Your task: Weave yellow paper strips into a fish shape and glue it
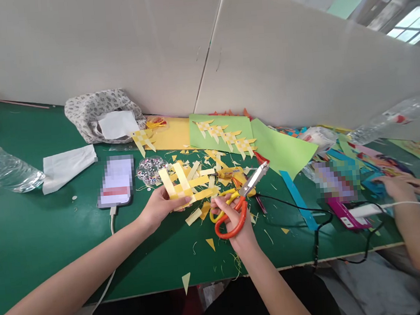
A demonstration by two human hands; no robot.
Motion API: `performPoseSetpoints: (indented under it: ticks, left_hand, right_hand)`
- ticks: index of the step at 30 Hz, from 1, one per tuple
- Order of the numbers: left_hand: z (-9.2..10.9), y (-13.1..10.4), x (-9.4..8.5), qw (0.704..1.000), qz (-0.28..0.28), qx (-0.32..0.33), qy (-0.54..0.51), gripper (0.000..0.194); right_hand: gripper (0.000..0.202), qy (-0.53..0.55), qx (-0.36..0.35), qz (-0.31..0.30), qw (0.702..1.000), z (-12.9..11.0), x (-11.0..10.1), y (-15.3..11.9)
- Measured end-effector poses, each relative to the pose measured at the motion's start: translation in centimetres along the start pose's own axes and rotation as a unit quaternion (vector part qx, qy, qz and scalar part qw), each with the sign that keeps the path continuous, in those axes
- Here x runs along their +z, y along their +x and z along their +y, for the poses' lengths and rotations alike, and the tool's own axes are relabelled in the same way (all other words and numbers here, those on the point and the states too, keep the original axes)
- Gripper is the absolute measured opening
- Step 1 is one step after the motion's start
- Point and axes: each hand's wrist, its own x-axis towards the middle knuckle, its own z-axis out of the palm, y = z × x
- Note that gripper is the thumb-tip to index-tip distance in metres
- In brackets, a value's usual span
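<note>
My left hand (159, 207) pinches a woven yellow and cream paper piece (179, 190), with strips sticking out upward and to the right. In my right hand (233, 219) are scissors (249, 186) with orange and yellow handles, their blades together and pointing up to the right. Yellow paper scraps (196, 216) lie on the green table beneath and around both hands. Behind the hands, several woven paper fish shapes (226, 136) rest on green paper (201, 143). A yellow-handled tool (229, 173) lies just behind the scissors.
A phone (116, 180) with a white cable, tissue packet (69, 167), bottle (10, 168) and patterned cloth bag (100, 108) are at left. Black cables, a blue strip (297, 200) and a magenta power strip (345, 215) lie at right, near another person's hands (401, 188). Grey panels (114, 43) stand behind.
</note>
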Motion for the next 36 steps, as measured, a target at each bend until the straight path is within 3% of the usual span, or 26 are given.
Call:
performPoseSetpoints:
  ticks: [5, 10, 17, 22, 26, 29, 33, 36]
  left_hand:
    - [-0.7, -0.5, 0.8, 1.000, -0.003, 0.007, -0.008, 0.047]
    - [-0.8, -1.1, 1.3, 0.994, -0.099, 0.027, -0.027, 0.046]
    - [-0.8, -1.6, 1.7, 0.988, -0.148, 0.032, -0.034, 0.037]
    - [-0.3, -1.7, 0.5, 0.962, -0.261, 0.036, -0.076, 0.047]
    - [0.2, -1.2, -0.5, 0.960, -0.251, -0.022, -0.124, 0.059]
    - [0.8, -0.9, -0.9, 0.954, -0.264, -0.082, -0.114, 0.069]
    - [1.9, -0.6, -1.3, 0.957, -0.275, -0.086, 0.002, 0.046]
    - [1.9, -0.3, -1.5, 0.960, -0.255, -0.066, 0.089, 0.036]
  right_hand:
    - [0.035, -0.005, -0.018, -0.039, 0.999, 0.2, 0.3, -0.6]
    - [0.037, -0.005, -0.029, -0.020, 0.999, 0.5, 0.2, -0.6]
    - [0.036, -0.008, -0.056, -0.005, 0.998, 0.2, 0.5, -0.5]
    - [0.039, -0.006, -0.077, 0.014, 0.997, -0.9, -0.1, 0.3]
    - [0.035, -0.083, -0.083, -0.068, 0.991, -2.5, -0.8, 1.3]
    - [0.030, -0.218, -0.075, -0.173, 0.957, -3.7, -0.7, 1.8]
    - [0.024, -0.329, -0.078, -0.252, 0.907, -4.4, 0.0, 2.1]
    - [0.027, -0.346, -0.078, -0.276, 0.894, -4.4, 0.8, 2.1]
